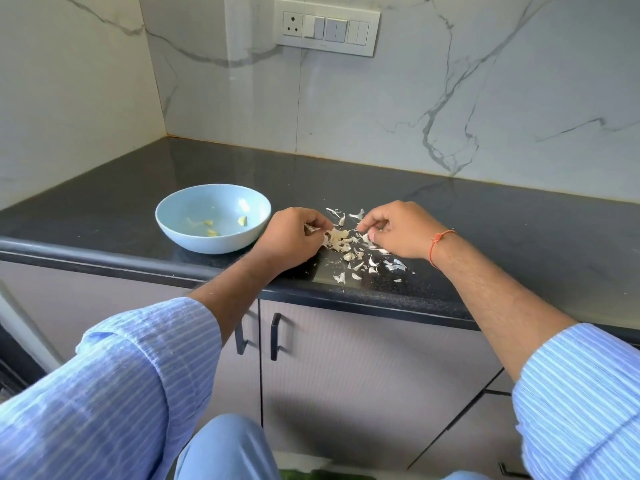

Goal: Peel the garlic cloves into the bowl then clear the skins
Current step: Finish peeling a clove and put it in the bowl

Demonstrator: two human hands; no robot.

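Note:
A pale blue bowl (180, 216) stands on the dark countertop and holds a few peeled garlic cloves (210, 231). To its right lies a heap of garlic pieces and skins (337, 239), with several loose skins (374, 265) scattered toward the counter's front edge. My left hand (291, 237) has its fingers curled and pinches a scrap of skin at the left side of the heap. On the other side of the heap my right hand (398, 228), a red thread at its wrist, pinches a small pale garlic piece.
The black countertop (485, 237) meets marble walls at the back and left, forming a corner. A switch panel (325, 27) is mounted on the back wall. Cabinet doors with black handles (275, 336) sit below the counter's front edge.

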